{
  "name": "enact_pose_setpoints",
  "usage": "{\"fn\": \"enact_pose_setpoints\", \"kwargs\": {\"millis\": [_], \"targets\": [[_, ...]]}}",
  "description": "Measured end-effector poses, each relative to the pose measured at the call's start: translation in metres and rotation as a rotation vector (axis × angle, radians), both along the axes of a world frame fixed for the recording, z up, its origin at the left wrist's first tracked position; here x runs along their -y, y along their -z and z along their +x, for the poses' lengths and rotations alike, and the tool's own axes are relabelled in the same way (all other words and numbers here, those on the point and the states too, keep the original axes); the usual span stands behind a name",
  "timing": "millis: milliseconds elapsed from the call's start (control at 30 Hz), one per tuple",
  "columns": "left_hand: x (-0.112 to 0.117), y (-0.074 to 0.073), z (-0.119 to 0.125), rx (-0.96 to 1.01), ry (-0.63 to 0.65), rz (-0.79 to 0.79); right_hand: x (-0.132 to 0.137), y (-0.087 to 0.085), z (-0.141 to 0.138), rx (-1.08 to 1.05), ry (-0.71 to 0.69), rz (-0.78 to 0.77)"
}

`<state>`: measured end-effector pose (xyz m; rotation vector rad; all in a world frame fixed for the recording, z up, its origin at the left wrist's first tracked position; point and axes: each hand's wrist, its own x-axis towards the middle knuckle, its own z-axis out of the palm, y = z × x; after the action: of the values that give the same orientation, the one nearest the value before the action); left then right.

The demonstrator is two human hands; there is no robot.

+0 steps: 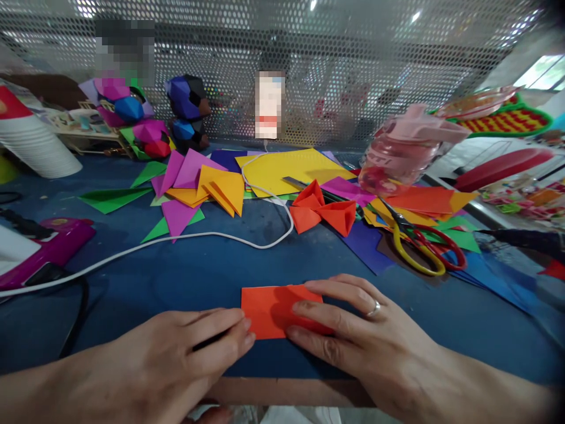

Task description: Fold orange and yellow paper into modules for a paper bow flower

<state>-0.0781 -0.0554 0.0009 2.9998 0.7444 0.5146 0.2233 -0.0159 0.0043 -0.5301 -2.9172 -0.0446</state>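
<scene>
A folded orange-red sheet of paper (267,312) lies flat near the table's front edge as a rectangle. At its left end, my left hand (198,341) has its fingers closed together on the edge; the thumb is hidden. My right hand (353,324), with a ring on one finger, rests its outstretched, slightly spread fingers flat on the right part of the paper and covers that end. Beyond the paper stands a folded orange-red paper piece (324,209) with several pointed pockets.
Purple, green and yellow-orange folded papers (220,185) lie behind, beside a yellow sheet (295,168). A white cable (212,234) crosses the blue table. Scissors (419,250) and a pink bottle (404,153) are at right. Stacked paper cups (35,144) and a purple power strip (62,241) occupy the left.
</scene>
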Motion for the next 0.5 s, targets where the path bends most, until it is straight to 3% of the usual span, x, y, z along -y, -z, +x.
{"fn": "enact_pose_setpoints", "kwargs": {"millis": [300,500], "targets": [[0.004,0.005,-0.007,0.015,-0.002,-0.019,0.013,0.010,0.026,-0.088,0.096,0.138],[-0.007,-0.009,0.001,0.004,0.023,-0.046,0.024,0.000,0.025,-0.205,0.160,-0.048]]}}
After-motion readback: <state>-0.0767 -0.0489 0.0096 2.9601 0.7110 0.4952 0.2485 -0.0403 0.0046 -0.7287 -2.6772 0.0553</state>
